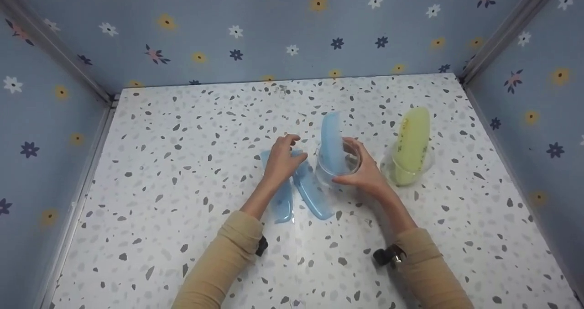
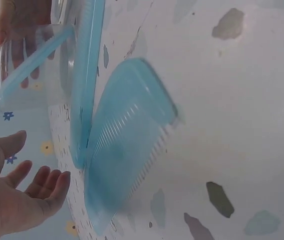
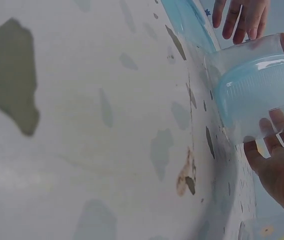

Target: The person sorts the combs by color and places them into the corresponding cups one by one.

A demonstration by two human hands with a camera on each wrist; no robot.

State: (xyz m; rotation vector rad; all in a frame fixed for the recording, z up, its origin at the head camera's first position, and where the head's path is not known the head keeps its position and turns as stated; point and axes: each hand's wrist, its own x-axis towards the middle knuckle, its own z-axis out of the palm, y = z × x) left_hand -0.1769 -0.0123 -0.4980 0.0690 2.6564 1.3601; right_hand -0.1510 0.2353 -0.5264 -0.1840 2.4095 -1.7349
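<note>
My right hand (image 1: 365, 170) grips a clear plastic cup (image 1: 325, 177) by its side, thumb in front and fingers behind. A light blue comb (image 1: 332, 140) stands tilted inside that cup, its upper end above the rim. Over two more blue combs hovers my left hand (image 1: 283, 160), fingers loosely bent and holding nothing. One of these, a comb (image 1: 315, 197), lies slanted toward the cup; the other comb (image 1: 284, 204) lies left of it, partly hidden under the hand. In the left wrist view the left hand (image 2: 26, 192) is apart from the flat comb (image 2: 126, 135).
Right of the cup, a second clear cup (image 1: 387, 165) holds a long yellow-green piece (image 1: 414, 140) with dark marks, leaning upright. The speckled white tabletop (image 1: 182, 172) is bordered by blue flowered walls (image 1: 273, 30) at the back and both sides.
</note>
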